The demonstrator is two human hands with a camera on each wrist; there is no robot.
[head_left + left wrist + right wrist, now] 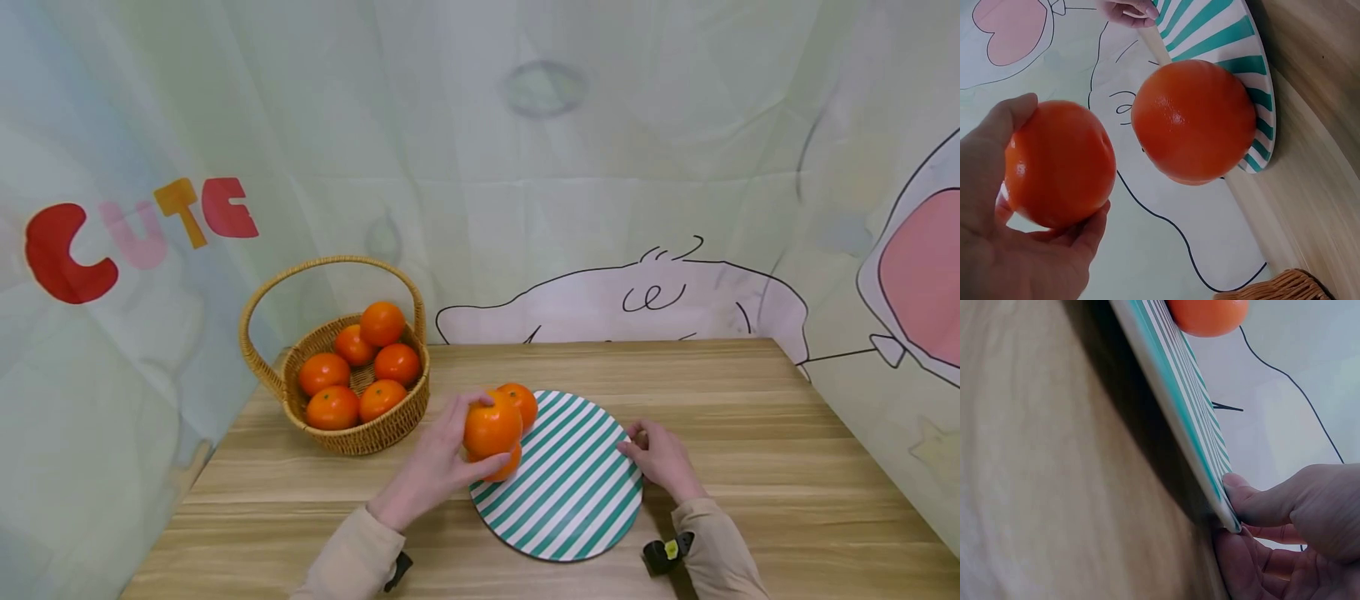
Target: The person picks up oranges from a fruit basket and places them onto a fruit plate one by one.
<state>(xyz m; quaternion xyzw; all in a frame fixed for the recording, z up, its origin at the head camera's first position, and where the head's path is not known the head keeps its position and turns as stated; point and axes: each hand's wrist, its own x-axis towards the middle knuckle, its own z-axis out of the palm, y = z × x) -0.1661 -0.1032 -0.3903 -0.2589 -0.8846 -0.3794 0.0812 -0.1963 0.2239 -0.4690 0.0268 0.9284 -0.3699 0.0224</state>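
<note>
My left hand (442,462) grips an orange (492,423) between thumb and fingers, over the left side of a round board (562,500) with green and white stripes. Two more oranges are at the board's left edge: one behind (521,404), and one in front (504,467) partly hidden by the held fruit. In the left wrist view the held orange (1060,164) appears beside a board orange (1194,122). At the board's right edge, my right hand (663,458) pinches the rim, thumb (1247,500) on top and fingers beneath, as the right wrist view shows.
A wicker basket (375,437) with a tall arched handle stands at the back left, holding several oranges. The wooden table (712,383) ends at a printed curtain (480,208) behind and at both sides. Dark devices are strapped at both wrists.
</note>
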